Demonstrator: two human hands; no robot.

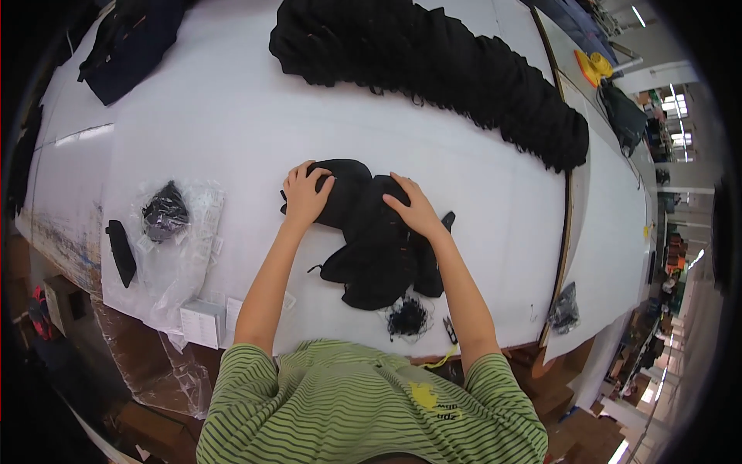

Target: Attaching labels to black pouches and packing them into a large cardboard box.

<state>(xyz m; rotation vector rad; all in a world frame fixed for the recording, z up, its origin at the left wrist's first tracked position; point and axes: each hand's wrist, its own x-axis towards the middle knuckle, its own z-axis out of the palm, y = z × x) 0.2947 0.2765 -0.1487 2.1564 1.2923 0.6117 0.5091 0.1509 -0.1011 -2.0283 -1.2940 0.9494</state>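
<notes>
A black cloth article (375, 259) lies crumpled on the white table before me; its kind is not clear, with rounded, padded-looking lobes and a small cord at its left edge. My left hand (307, 193) rests on its upper left lobe, fingers spread and the thumb apart. On its upper right part lies my right hand (415, 207), with the fingers stretched over the top edge and the thumb pointing left. The cloth under both palms is hidden. Just below the article sit a tangle of black threads (408, 317) and small dark thread snips (450, 331).
A long row of stacked black pieces (433, 66) spans the far side. To the left are a clear plastic bag (205, 224), a black pouch-like piece (121, 251) and a small white box (202, 323). A dark wrapped packet (565, 308) lies at right, beyond the table's strip edge (566, 216).
</notes>
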